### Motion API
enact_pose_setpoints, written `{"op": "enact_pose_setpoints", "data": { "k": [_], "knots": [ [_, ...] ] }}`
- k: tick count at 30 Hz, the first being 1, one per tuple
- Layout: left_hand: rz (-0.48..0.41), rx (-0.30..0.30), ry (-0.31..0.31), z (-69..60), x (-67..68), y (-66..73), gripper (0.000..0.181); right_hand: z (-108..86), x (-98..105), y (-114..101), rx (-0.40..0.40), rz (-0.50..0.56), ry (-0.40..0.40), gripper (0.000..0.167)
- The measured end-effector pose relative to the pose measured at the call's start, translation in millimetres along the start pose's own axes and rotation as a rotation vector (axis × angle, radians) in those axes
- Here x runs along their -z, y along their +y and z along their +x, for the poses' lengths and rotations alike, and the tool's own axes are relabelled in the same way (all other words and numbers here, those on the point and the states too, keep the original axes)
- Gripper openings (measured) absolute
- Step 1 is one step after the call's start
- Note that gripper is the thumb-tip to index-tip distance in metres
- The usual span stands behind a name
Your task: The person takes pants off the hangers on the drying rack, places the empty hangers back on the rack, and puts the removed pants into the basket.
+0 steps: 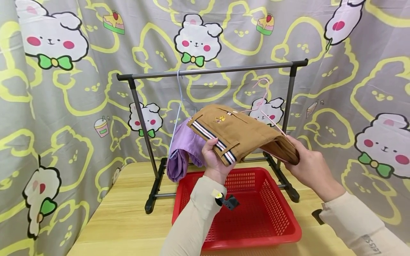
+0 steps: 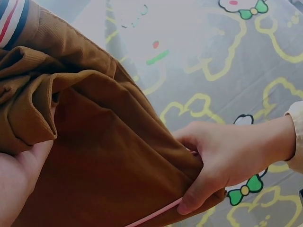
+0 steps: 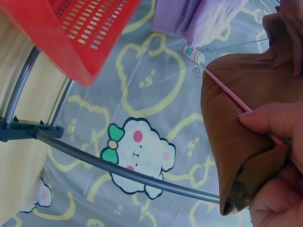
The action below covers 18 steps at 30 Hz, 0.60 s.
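Note:
Brown trousers (image 1: 237, 124) with a striped waistband are draped over a pink hanger (image 1: 265, 94), held up in front of the rack. My left hand (image 1: 216, 161) grips the waistband, thumb on top; its fingers are mostly hidden under the cloth. At the other end, my right hand (image 1: 309, 167) pinches the folded cloth together with the hanger's end. In the right wrist view, the thumb presses on the pink hanger bar (image 3: 227, 92). The hanger's hook is free of the rail. Folds of brown cloth (image 2: 104, 142) hang between both hands in the left wrist view.
Behind stands a clothes rack with a dark metal rail (image 1: 211, 70). Purple clothing (image 1: 184, 149) hangs there on a blue hanger (image 1: 178, 106), left of the trousers. Below my hands, a red basket (image 1: 253, 243) sits on the wooden table (image 1: 105, 220). A patterned curtain (image 1: 105, 89) surrounds the table.

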<state>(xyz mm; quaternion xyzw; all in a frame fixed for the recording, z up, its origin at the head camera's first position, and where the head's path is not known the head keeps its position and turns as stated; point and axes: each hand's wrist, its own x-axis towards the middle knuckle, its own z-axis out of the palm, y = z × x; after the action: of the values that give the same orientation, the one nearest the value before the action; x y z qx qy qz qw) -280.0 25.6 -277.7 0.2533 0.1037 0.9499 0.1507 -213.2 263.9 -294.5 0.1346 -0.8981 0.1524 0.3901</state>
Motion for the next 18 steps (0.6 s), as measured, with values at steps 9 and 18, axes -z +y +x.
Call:
{"op": "enact_pose_setpoints", "data": {
  "k": [9,18],
  "knots": [
    [0.002,-0.012,0.01,-0.9,0.5,2.0,0.069,2.3,-2.9,2.7,0.041,-0.017,0.031,0.075],
    [0.011,-0.018,0.015,-0.8,3.9,2.2,0.07,2.1,-6.0,7.3,0.036,-0.019,0.031,0.072]
  ]
}}
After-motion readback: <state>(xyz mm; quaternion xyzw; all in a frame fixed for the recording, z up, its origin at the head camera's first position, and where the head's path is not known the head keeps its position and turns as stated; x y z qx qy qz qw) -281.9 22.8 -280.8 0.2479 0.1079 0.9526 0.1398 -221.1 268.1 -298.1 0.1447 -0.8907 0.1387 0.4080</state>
